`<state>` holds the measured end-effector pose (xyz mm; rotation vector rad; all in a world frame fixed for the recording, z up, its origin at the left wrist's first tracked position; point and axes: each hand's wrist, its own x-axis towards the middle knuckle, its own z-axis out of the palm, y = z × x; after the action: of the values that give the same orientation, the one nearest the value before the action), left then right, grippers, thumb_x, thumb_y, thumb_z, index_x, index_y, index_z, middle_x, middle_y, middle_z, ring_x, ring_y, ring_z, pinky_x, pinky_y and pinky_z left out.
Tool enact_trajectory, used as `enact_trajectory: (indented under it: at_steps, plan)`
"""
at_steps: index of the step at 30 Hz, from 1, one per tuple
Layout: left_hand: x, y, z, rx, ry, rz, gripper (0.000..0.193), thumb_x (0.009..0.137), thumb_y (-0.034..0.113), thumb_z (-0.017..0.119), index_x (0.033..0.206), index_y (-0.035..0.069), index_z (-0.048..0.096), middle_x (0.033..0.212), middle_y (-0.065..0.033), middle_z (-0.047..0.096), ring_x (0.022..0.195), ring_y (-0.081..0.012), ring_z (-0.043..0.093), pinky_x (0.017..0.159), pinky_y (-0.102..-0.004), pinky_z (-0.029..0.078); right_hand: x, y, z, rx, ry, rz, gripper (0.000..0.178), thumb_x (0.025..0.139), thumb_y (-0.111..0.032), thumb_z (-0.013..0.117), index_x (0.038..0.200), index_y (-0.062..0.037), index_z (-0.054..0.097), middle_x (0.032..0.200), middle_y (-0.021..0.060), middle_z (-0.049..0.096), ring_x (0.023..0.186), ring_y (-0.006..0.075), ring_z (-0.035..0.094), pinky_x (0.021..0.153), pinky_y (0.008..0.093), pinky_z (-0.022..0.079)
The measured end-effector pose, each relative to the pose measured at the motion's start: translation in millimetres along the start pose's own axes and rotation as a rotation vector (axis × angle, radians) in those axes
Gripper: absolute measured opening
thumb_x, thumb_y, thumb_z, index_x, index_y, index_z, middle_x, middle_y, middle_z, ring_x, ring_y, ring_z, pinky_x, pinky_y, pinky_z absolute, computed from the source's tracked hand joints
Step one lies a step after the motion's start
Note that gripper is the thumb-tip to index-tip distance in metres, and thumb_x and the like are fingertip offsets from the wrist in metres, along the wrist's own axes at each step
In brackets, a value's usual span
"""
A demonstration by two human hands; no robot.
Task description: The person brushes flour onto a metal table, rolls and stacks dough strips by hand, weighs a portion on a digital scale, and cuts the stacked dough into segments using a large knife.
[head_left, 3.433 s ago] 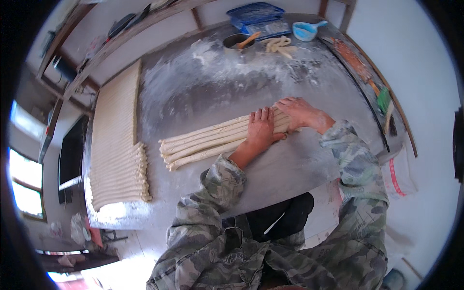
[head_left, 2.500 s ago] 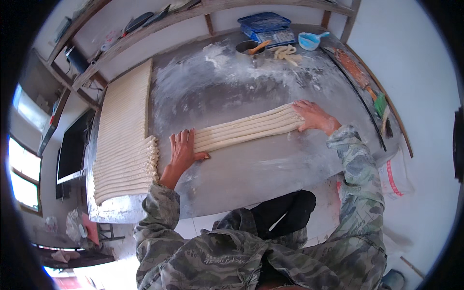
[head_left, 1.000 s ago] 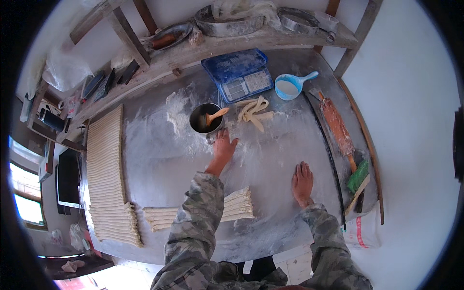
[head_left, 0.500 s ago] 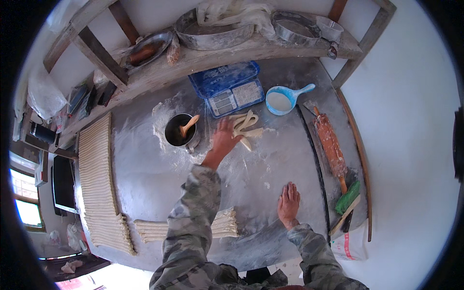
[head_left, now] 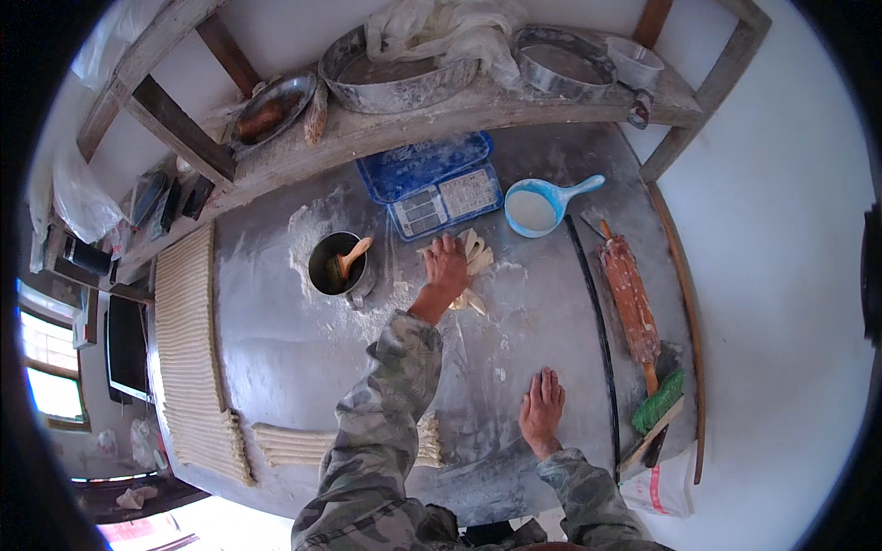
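Observation:
My left hand (head_left: 446, 274) is on a small pile of pale dough strips (head_left: 477, 253), its fingers closed over their left part and hiding some of it. My right hand (head_left: 542, 410) lies flat on the grey table with nothing in it, fingers stretched forward. Left of the pile stands a metal cup (head_left: 356, 292) with a wooden-handled brush (head_left: 352, 258) leaning in it. Behind my left hand is an open blue scale (head_left: 445, 202), and to its right a blue ladle (head_left: 554, 195) holding white powder.
Long rows of dough strips (head_left: 188, 340) line the left edge; a shorter bundle (head_left: 289, 443) lies in front, partly under my left arm. At right are a black rod (head_left: 597, 321), a floury rolling pin (head_left: 630, 298) and a green brush (head_left: 658, 404). A wooden shelf (head_left: 404, 122) with pans spans the back.
My left hand has moved right, farther onto the dough strips, and its fingers have closed over them. The strips are bunched closer together. My right hand stays flat on the table.

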<state>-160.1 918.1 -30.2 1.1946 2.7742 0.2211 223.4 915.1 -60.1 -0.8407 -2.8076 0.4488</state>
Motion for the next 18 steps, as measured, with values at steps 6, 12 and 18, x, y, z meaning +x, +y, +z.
enact_trajectory:
  at_steps: [6, 12, 18]
  plan:
    - [7, 8, 16, 0.022, -0.088, -0.143, 0.079, 0.066, 0.027, 0.086, 0.130, -0.004, 0.051, 0.125, -0.0163, 0.049, 0.116, -0.0352, 0.052, 0.085, -0.0447, 0.055, 2, 0, -3, 0.015, 0.009, -0.026, 0.050, 0.097, -0.021, 0.054, 0.141, 0.0031, 0.047, 0.158, 0.0233, 0.033, 0.145, 0.0431, 0.031, 0.113, 0.0574, 0.028]
    - [12, 5, 19, -0.035, -0.142, -0.294, 0.073, 0.068, 0.027, 0.083, 0.127, -0.005, 0.053, 0.122, -0.0174, 0.055, 0.113, -0.0365, 0.059, 0.087, -0.0408, 0.055, 2, -1, -6, 0.023, 0.004, -0.044, 0.052, 0.097, -0.021, 0.055, 0.142, 0.0033, 0.047, 0.159, 0.0231, 0.032, 0.145, 0.0433, 0.032, 0.113, 0.0585, 0.028]
    - [-6, 0, -12, -0.393, -0.191, -0.391, 0.063, 0.065, 0.032, 0.083, 0.114, -0.004, 0.066, 0.108, -0.0235, 0.068, 0.102, -0.0362, 0.069, 0.084, -0.0419, 0.056, 1, 6, -5, 0.045, 0.003, -0.006, 0.051, 0.098, -0.022, 0.053, 0.142, 0.0029, 0.046, 0.158, 0.0225, 0.033, 0.145, 0.0422, 0.031, 0.113, 0.0589, 0.027]
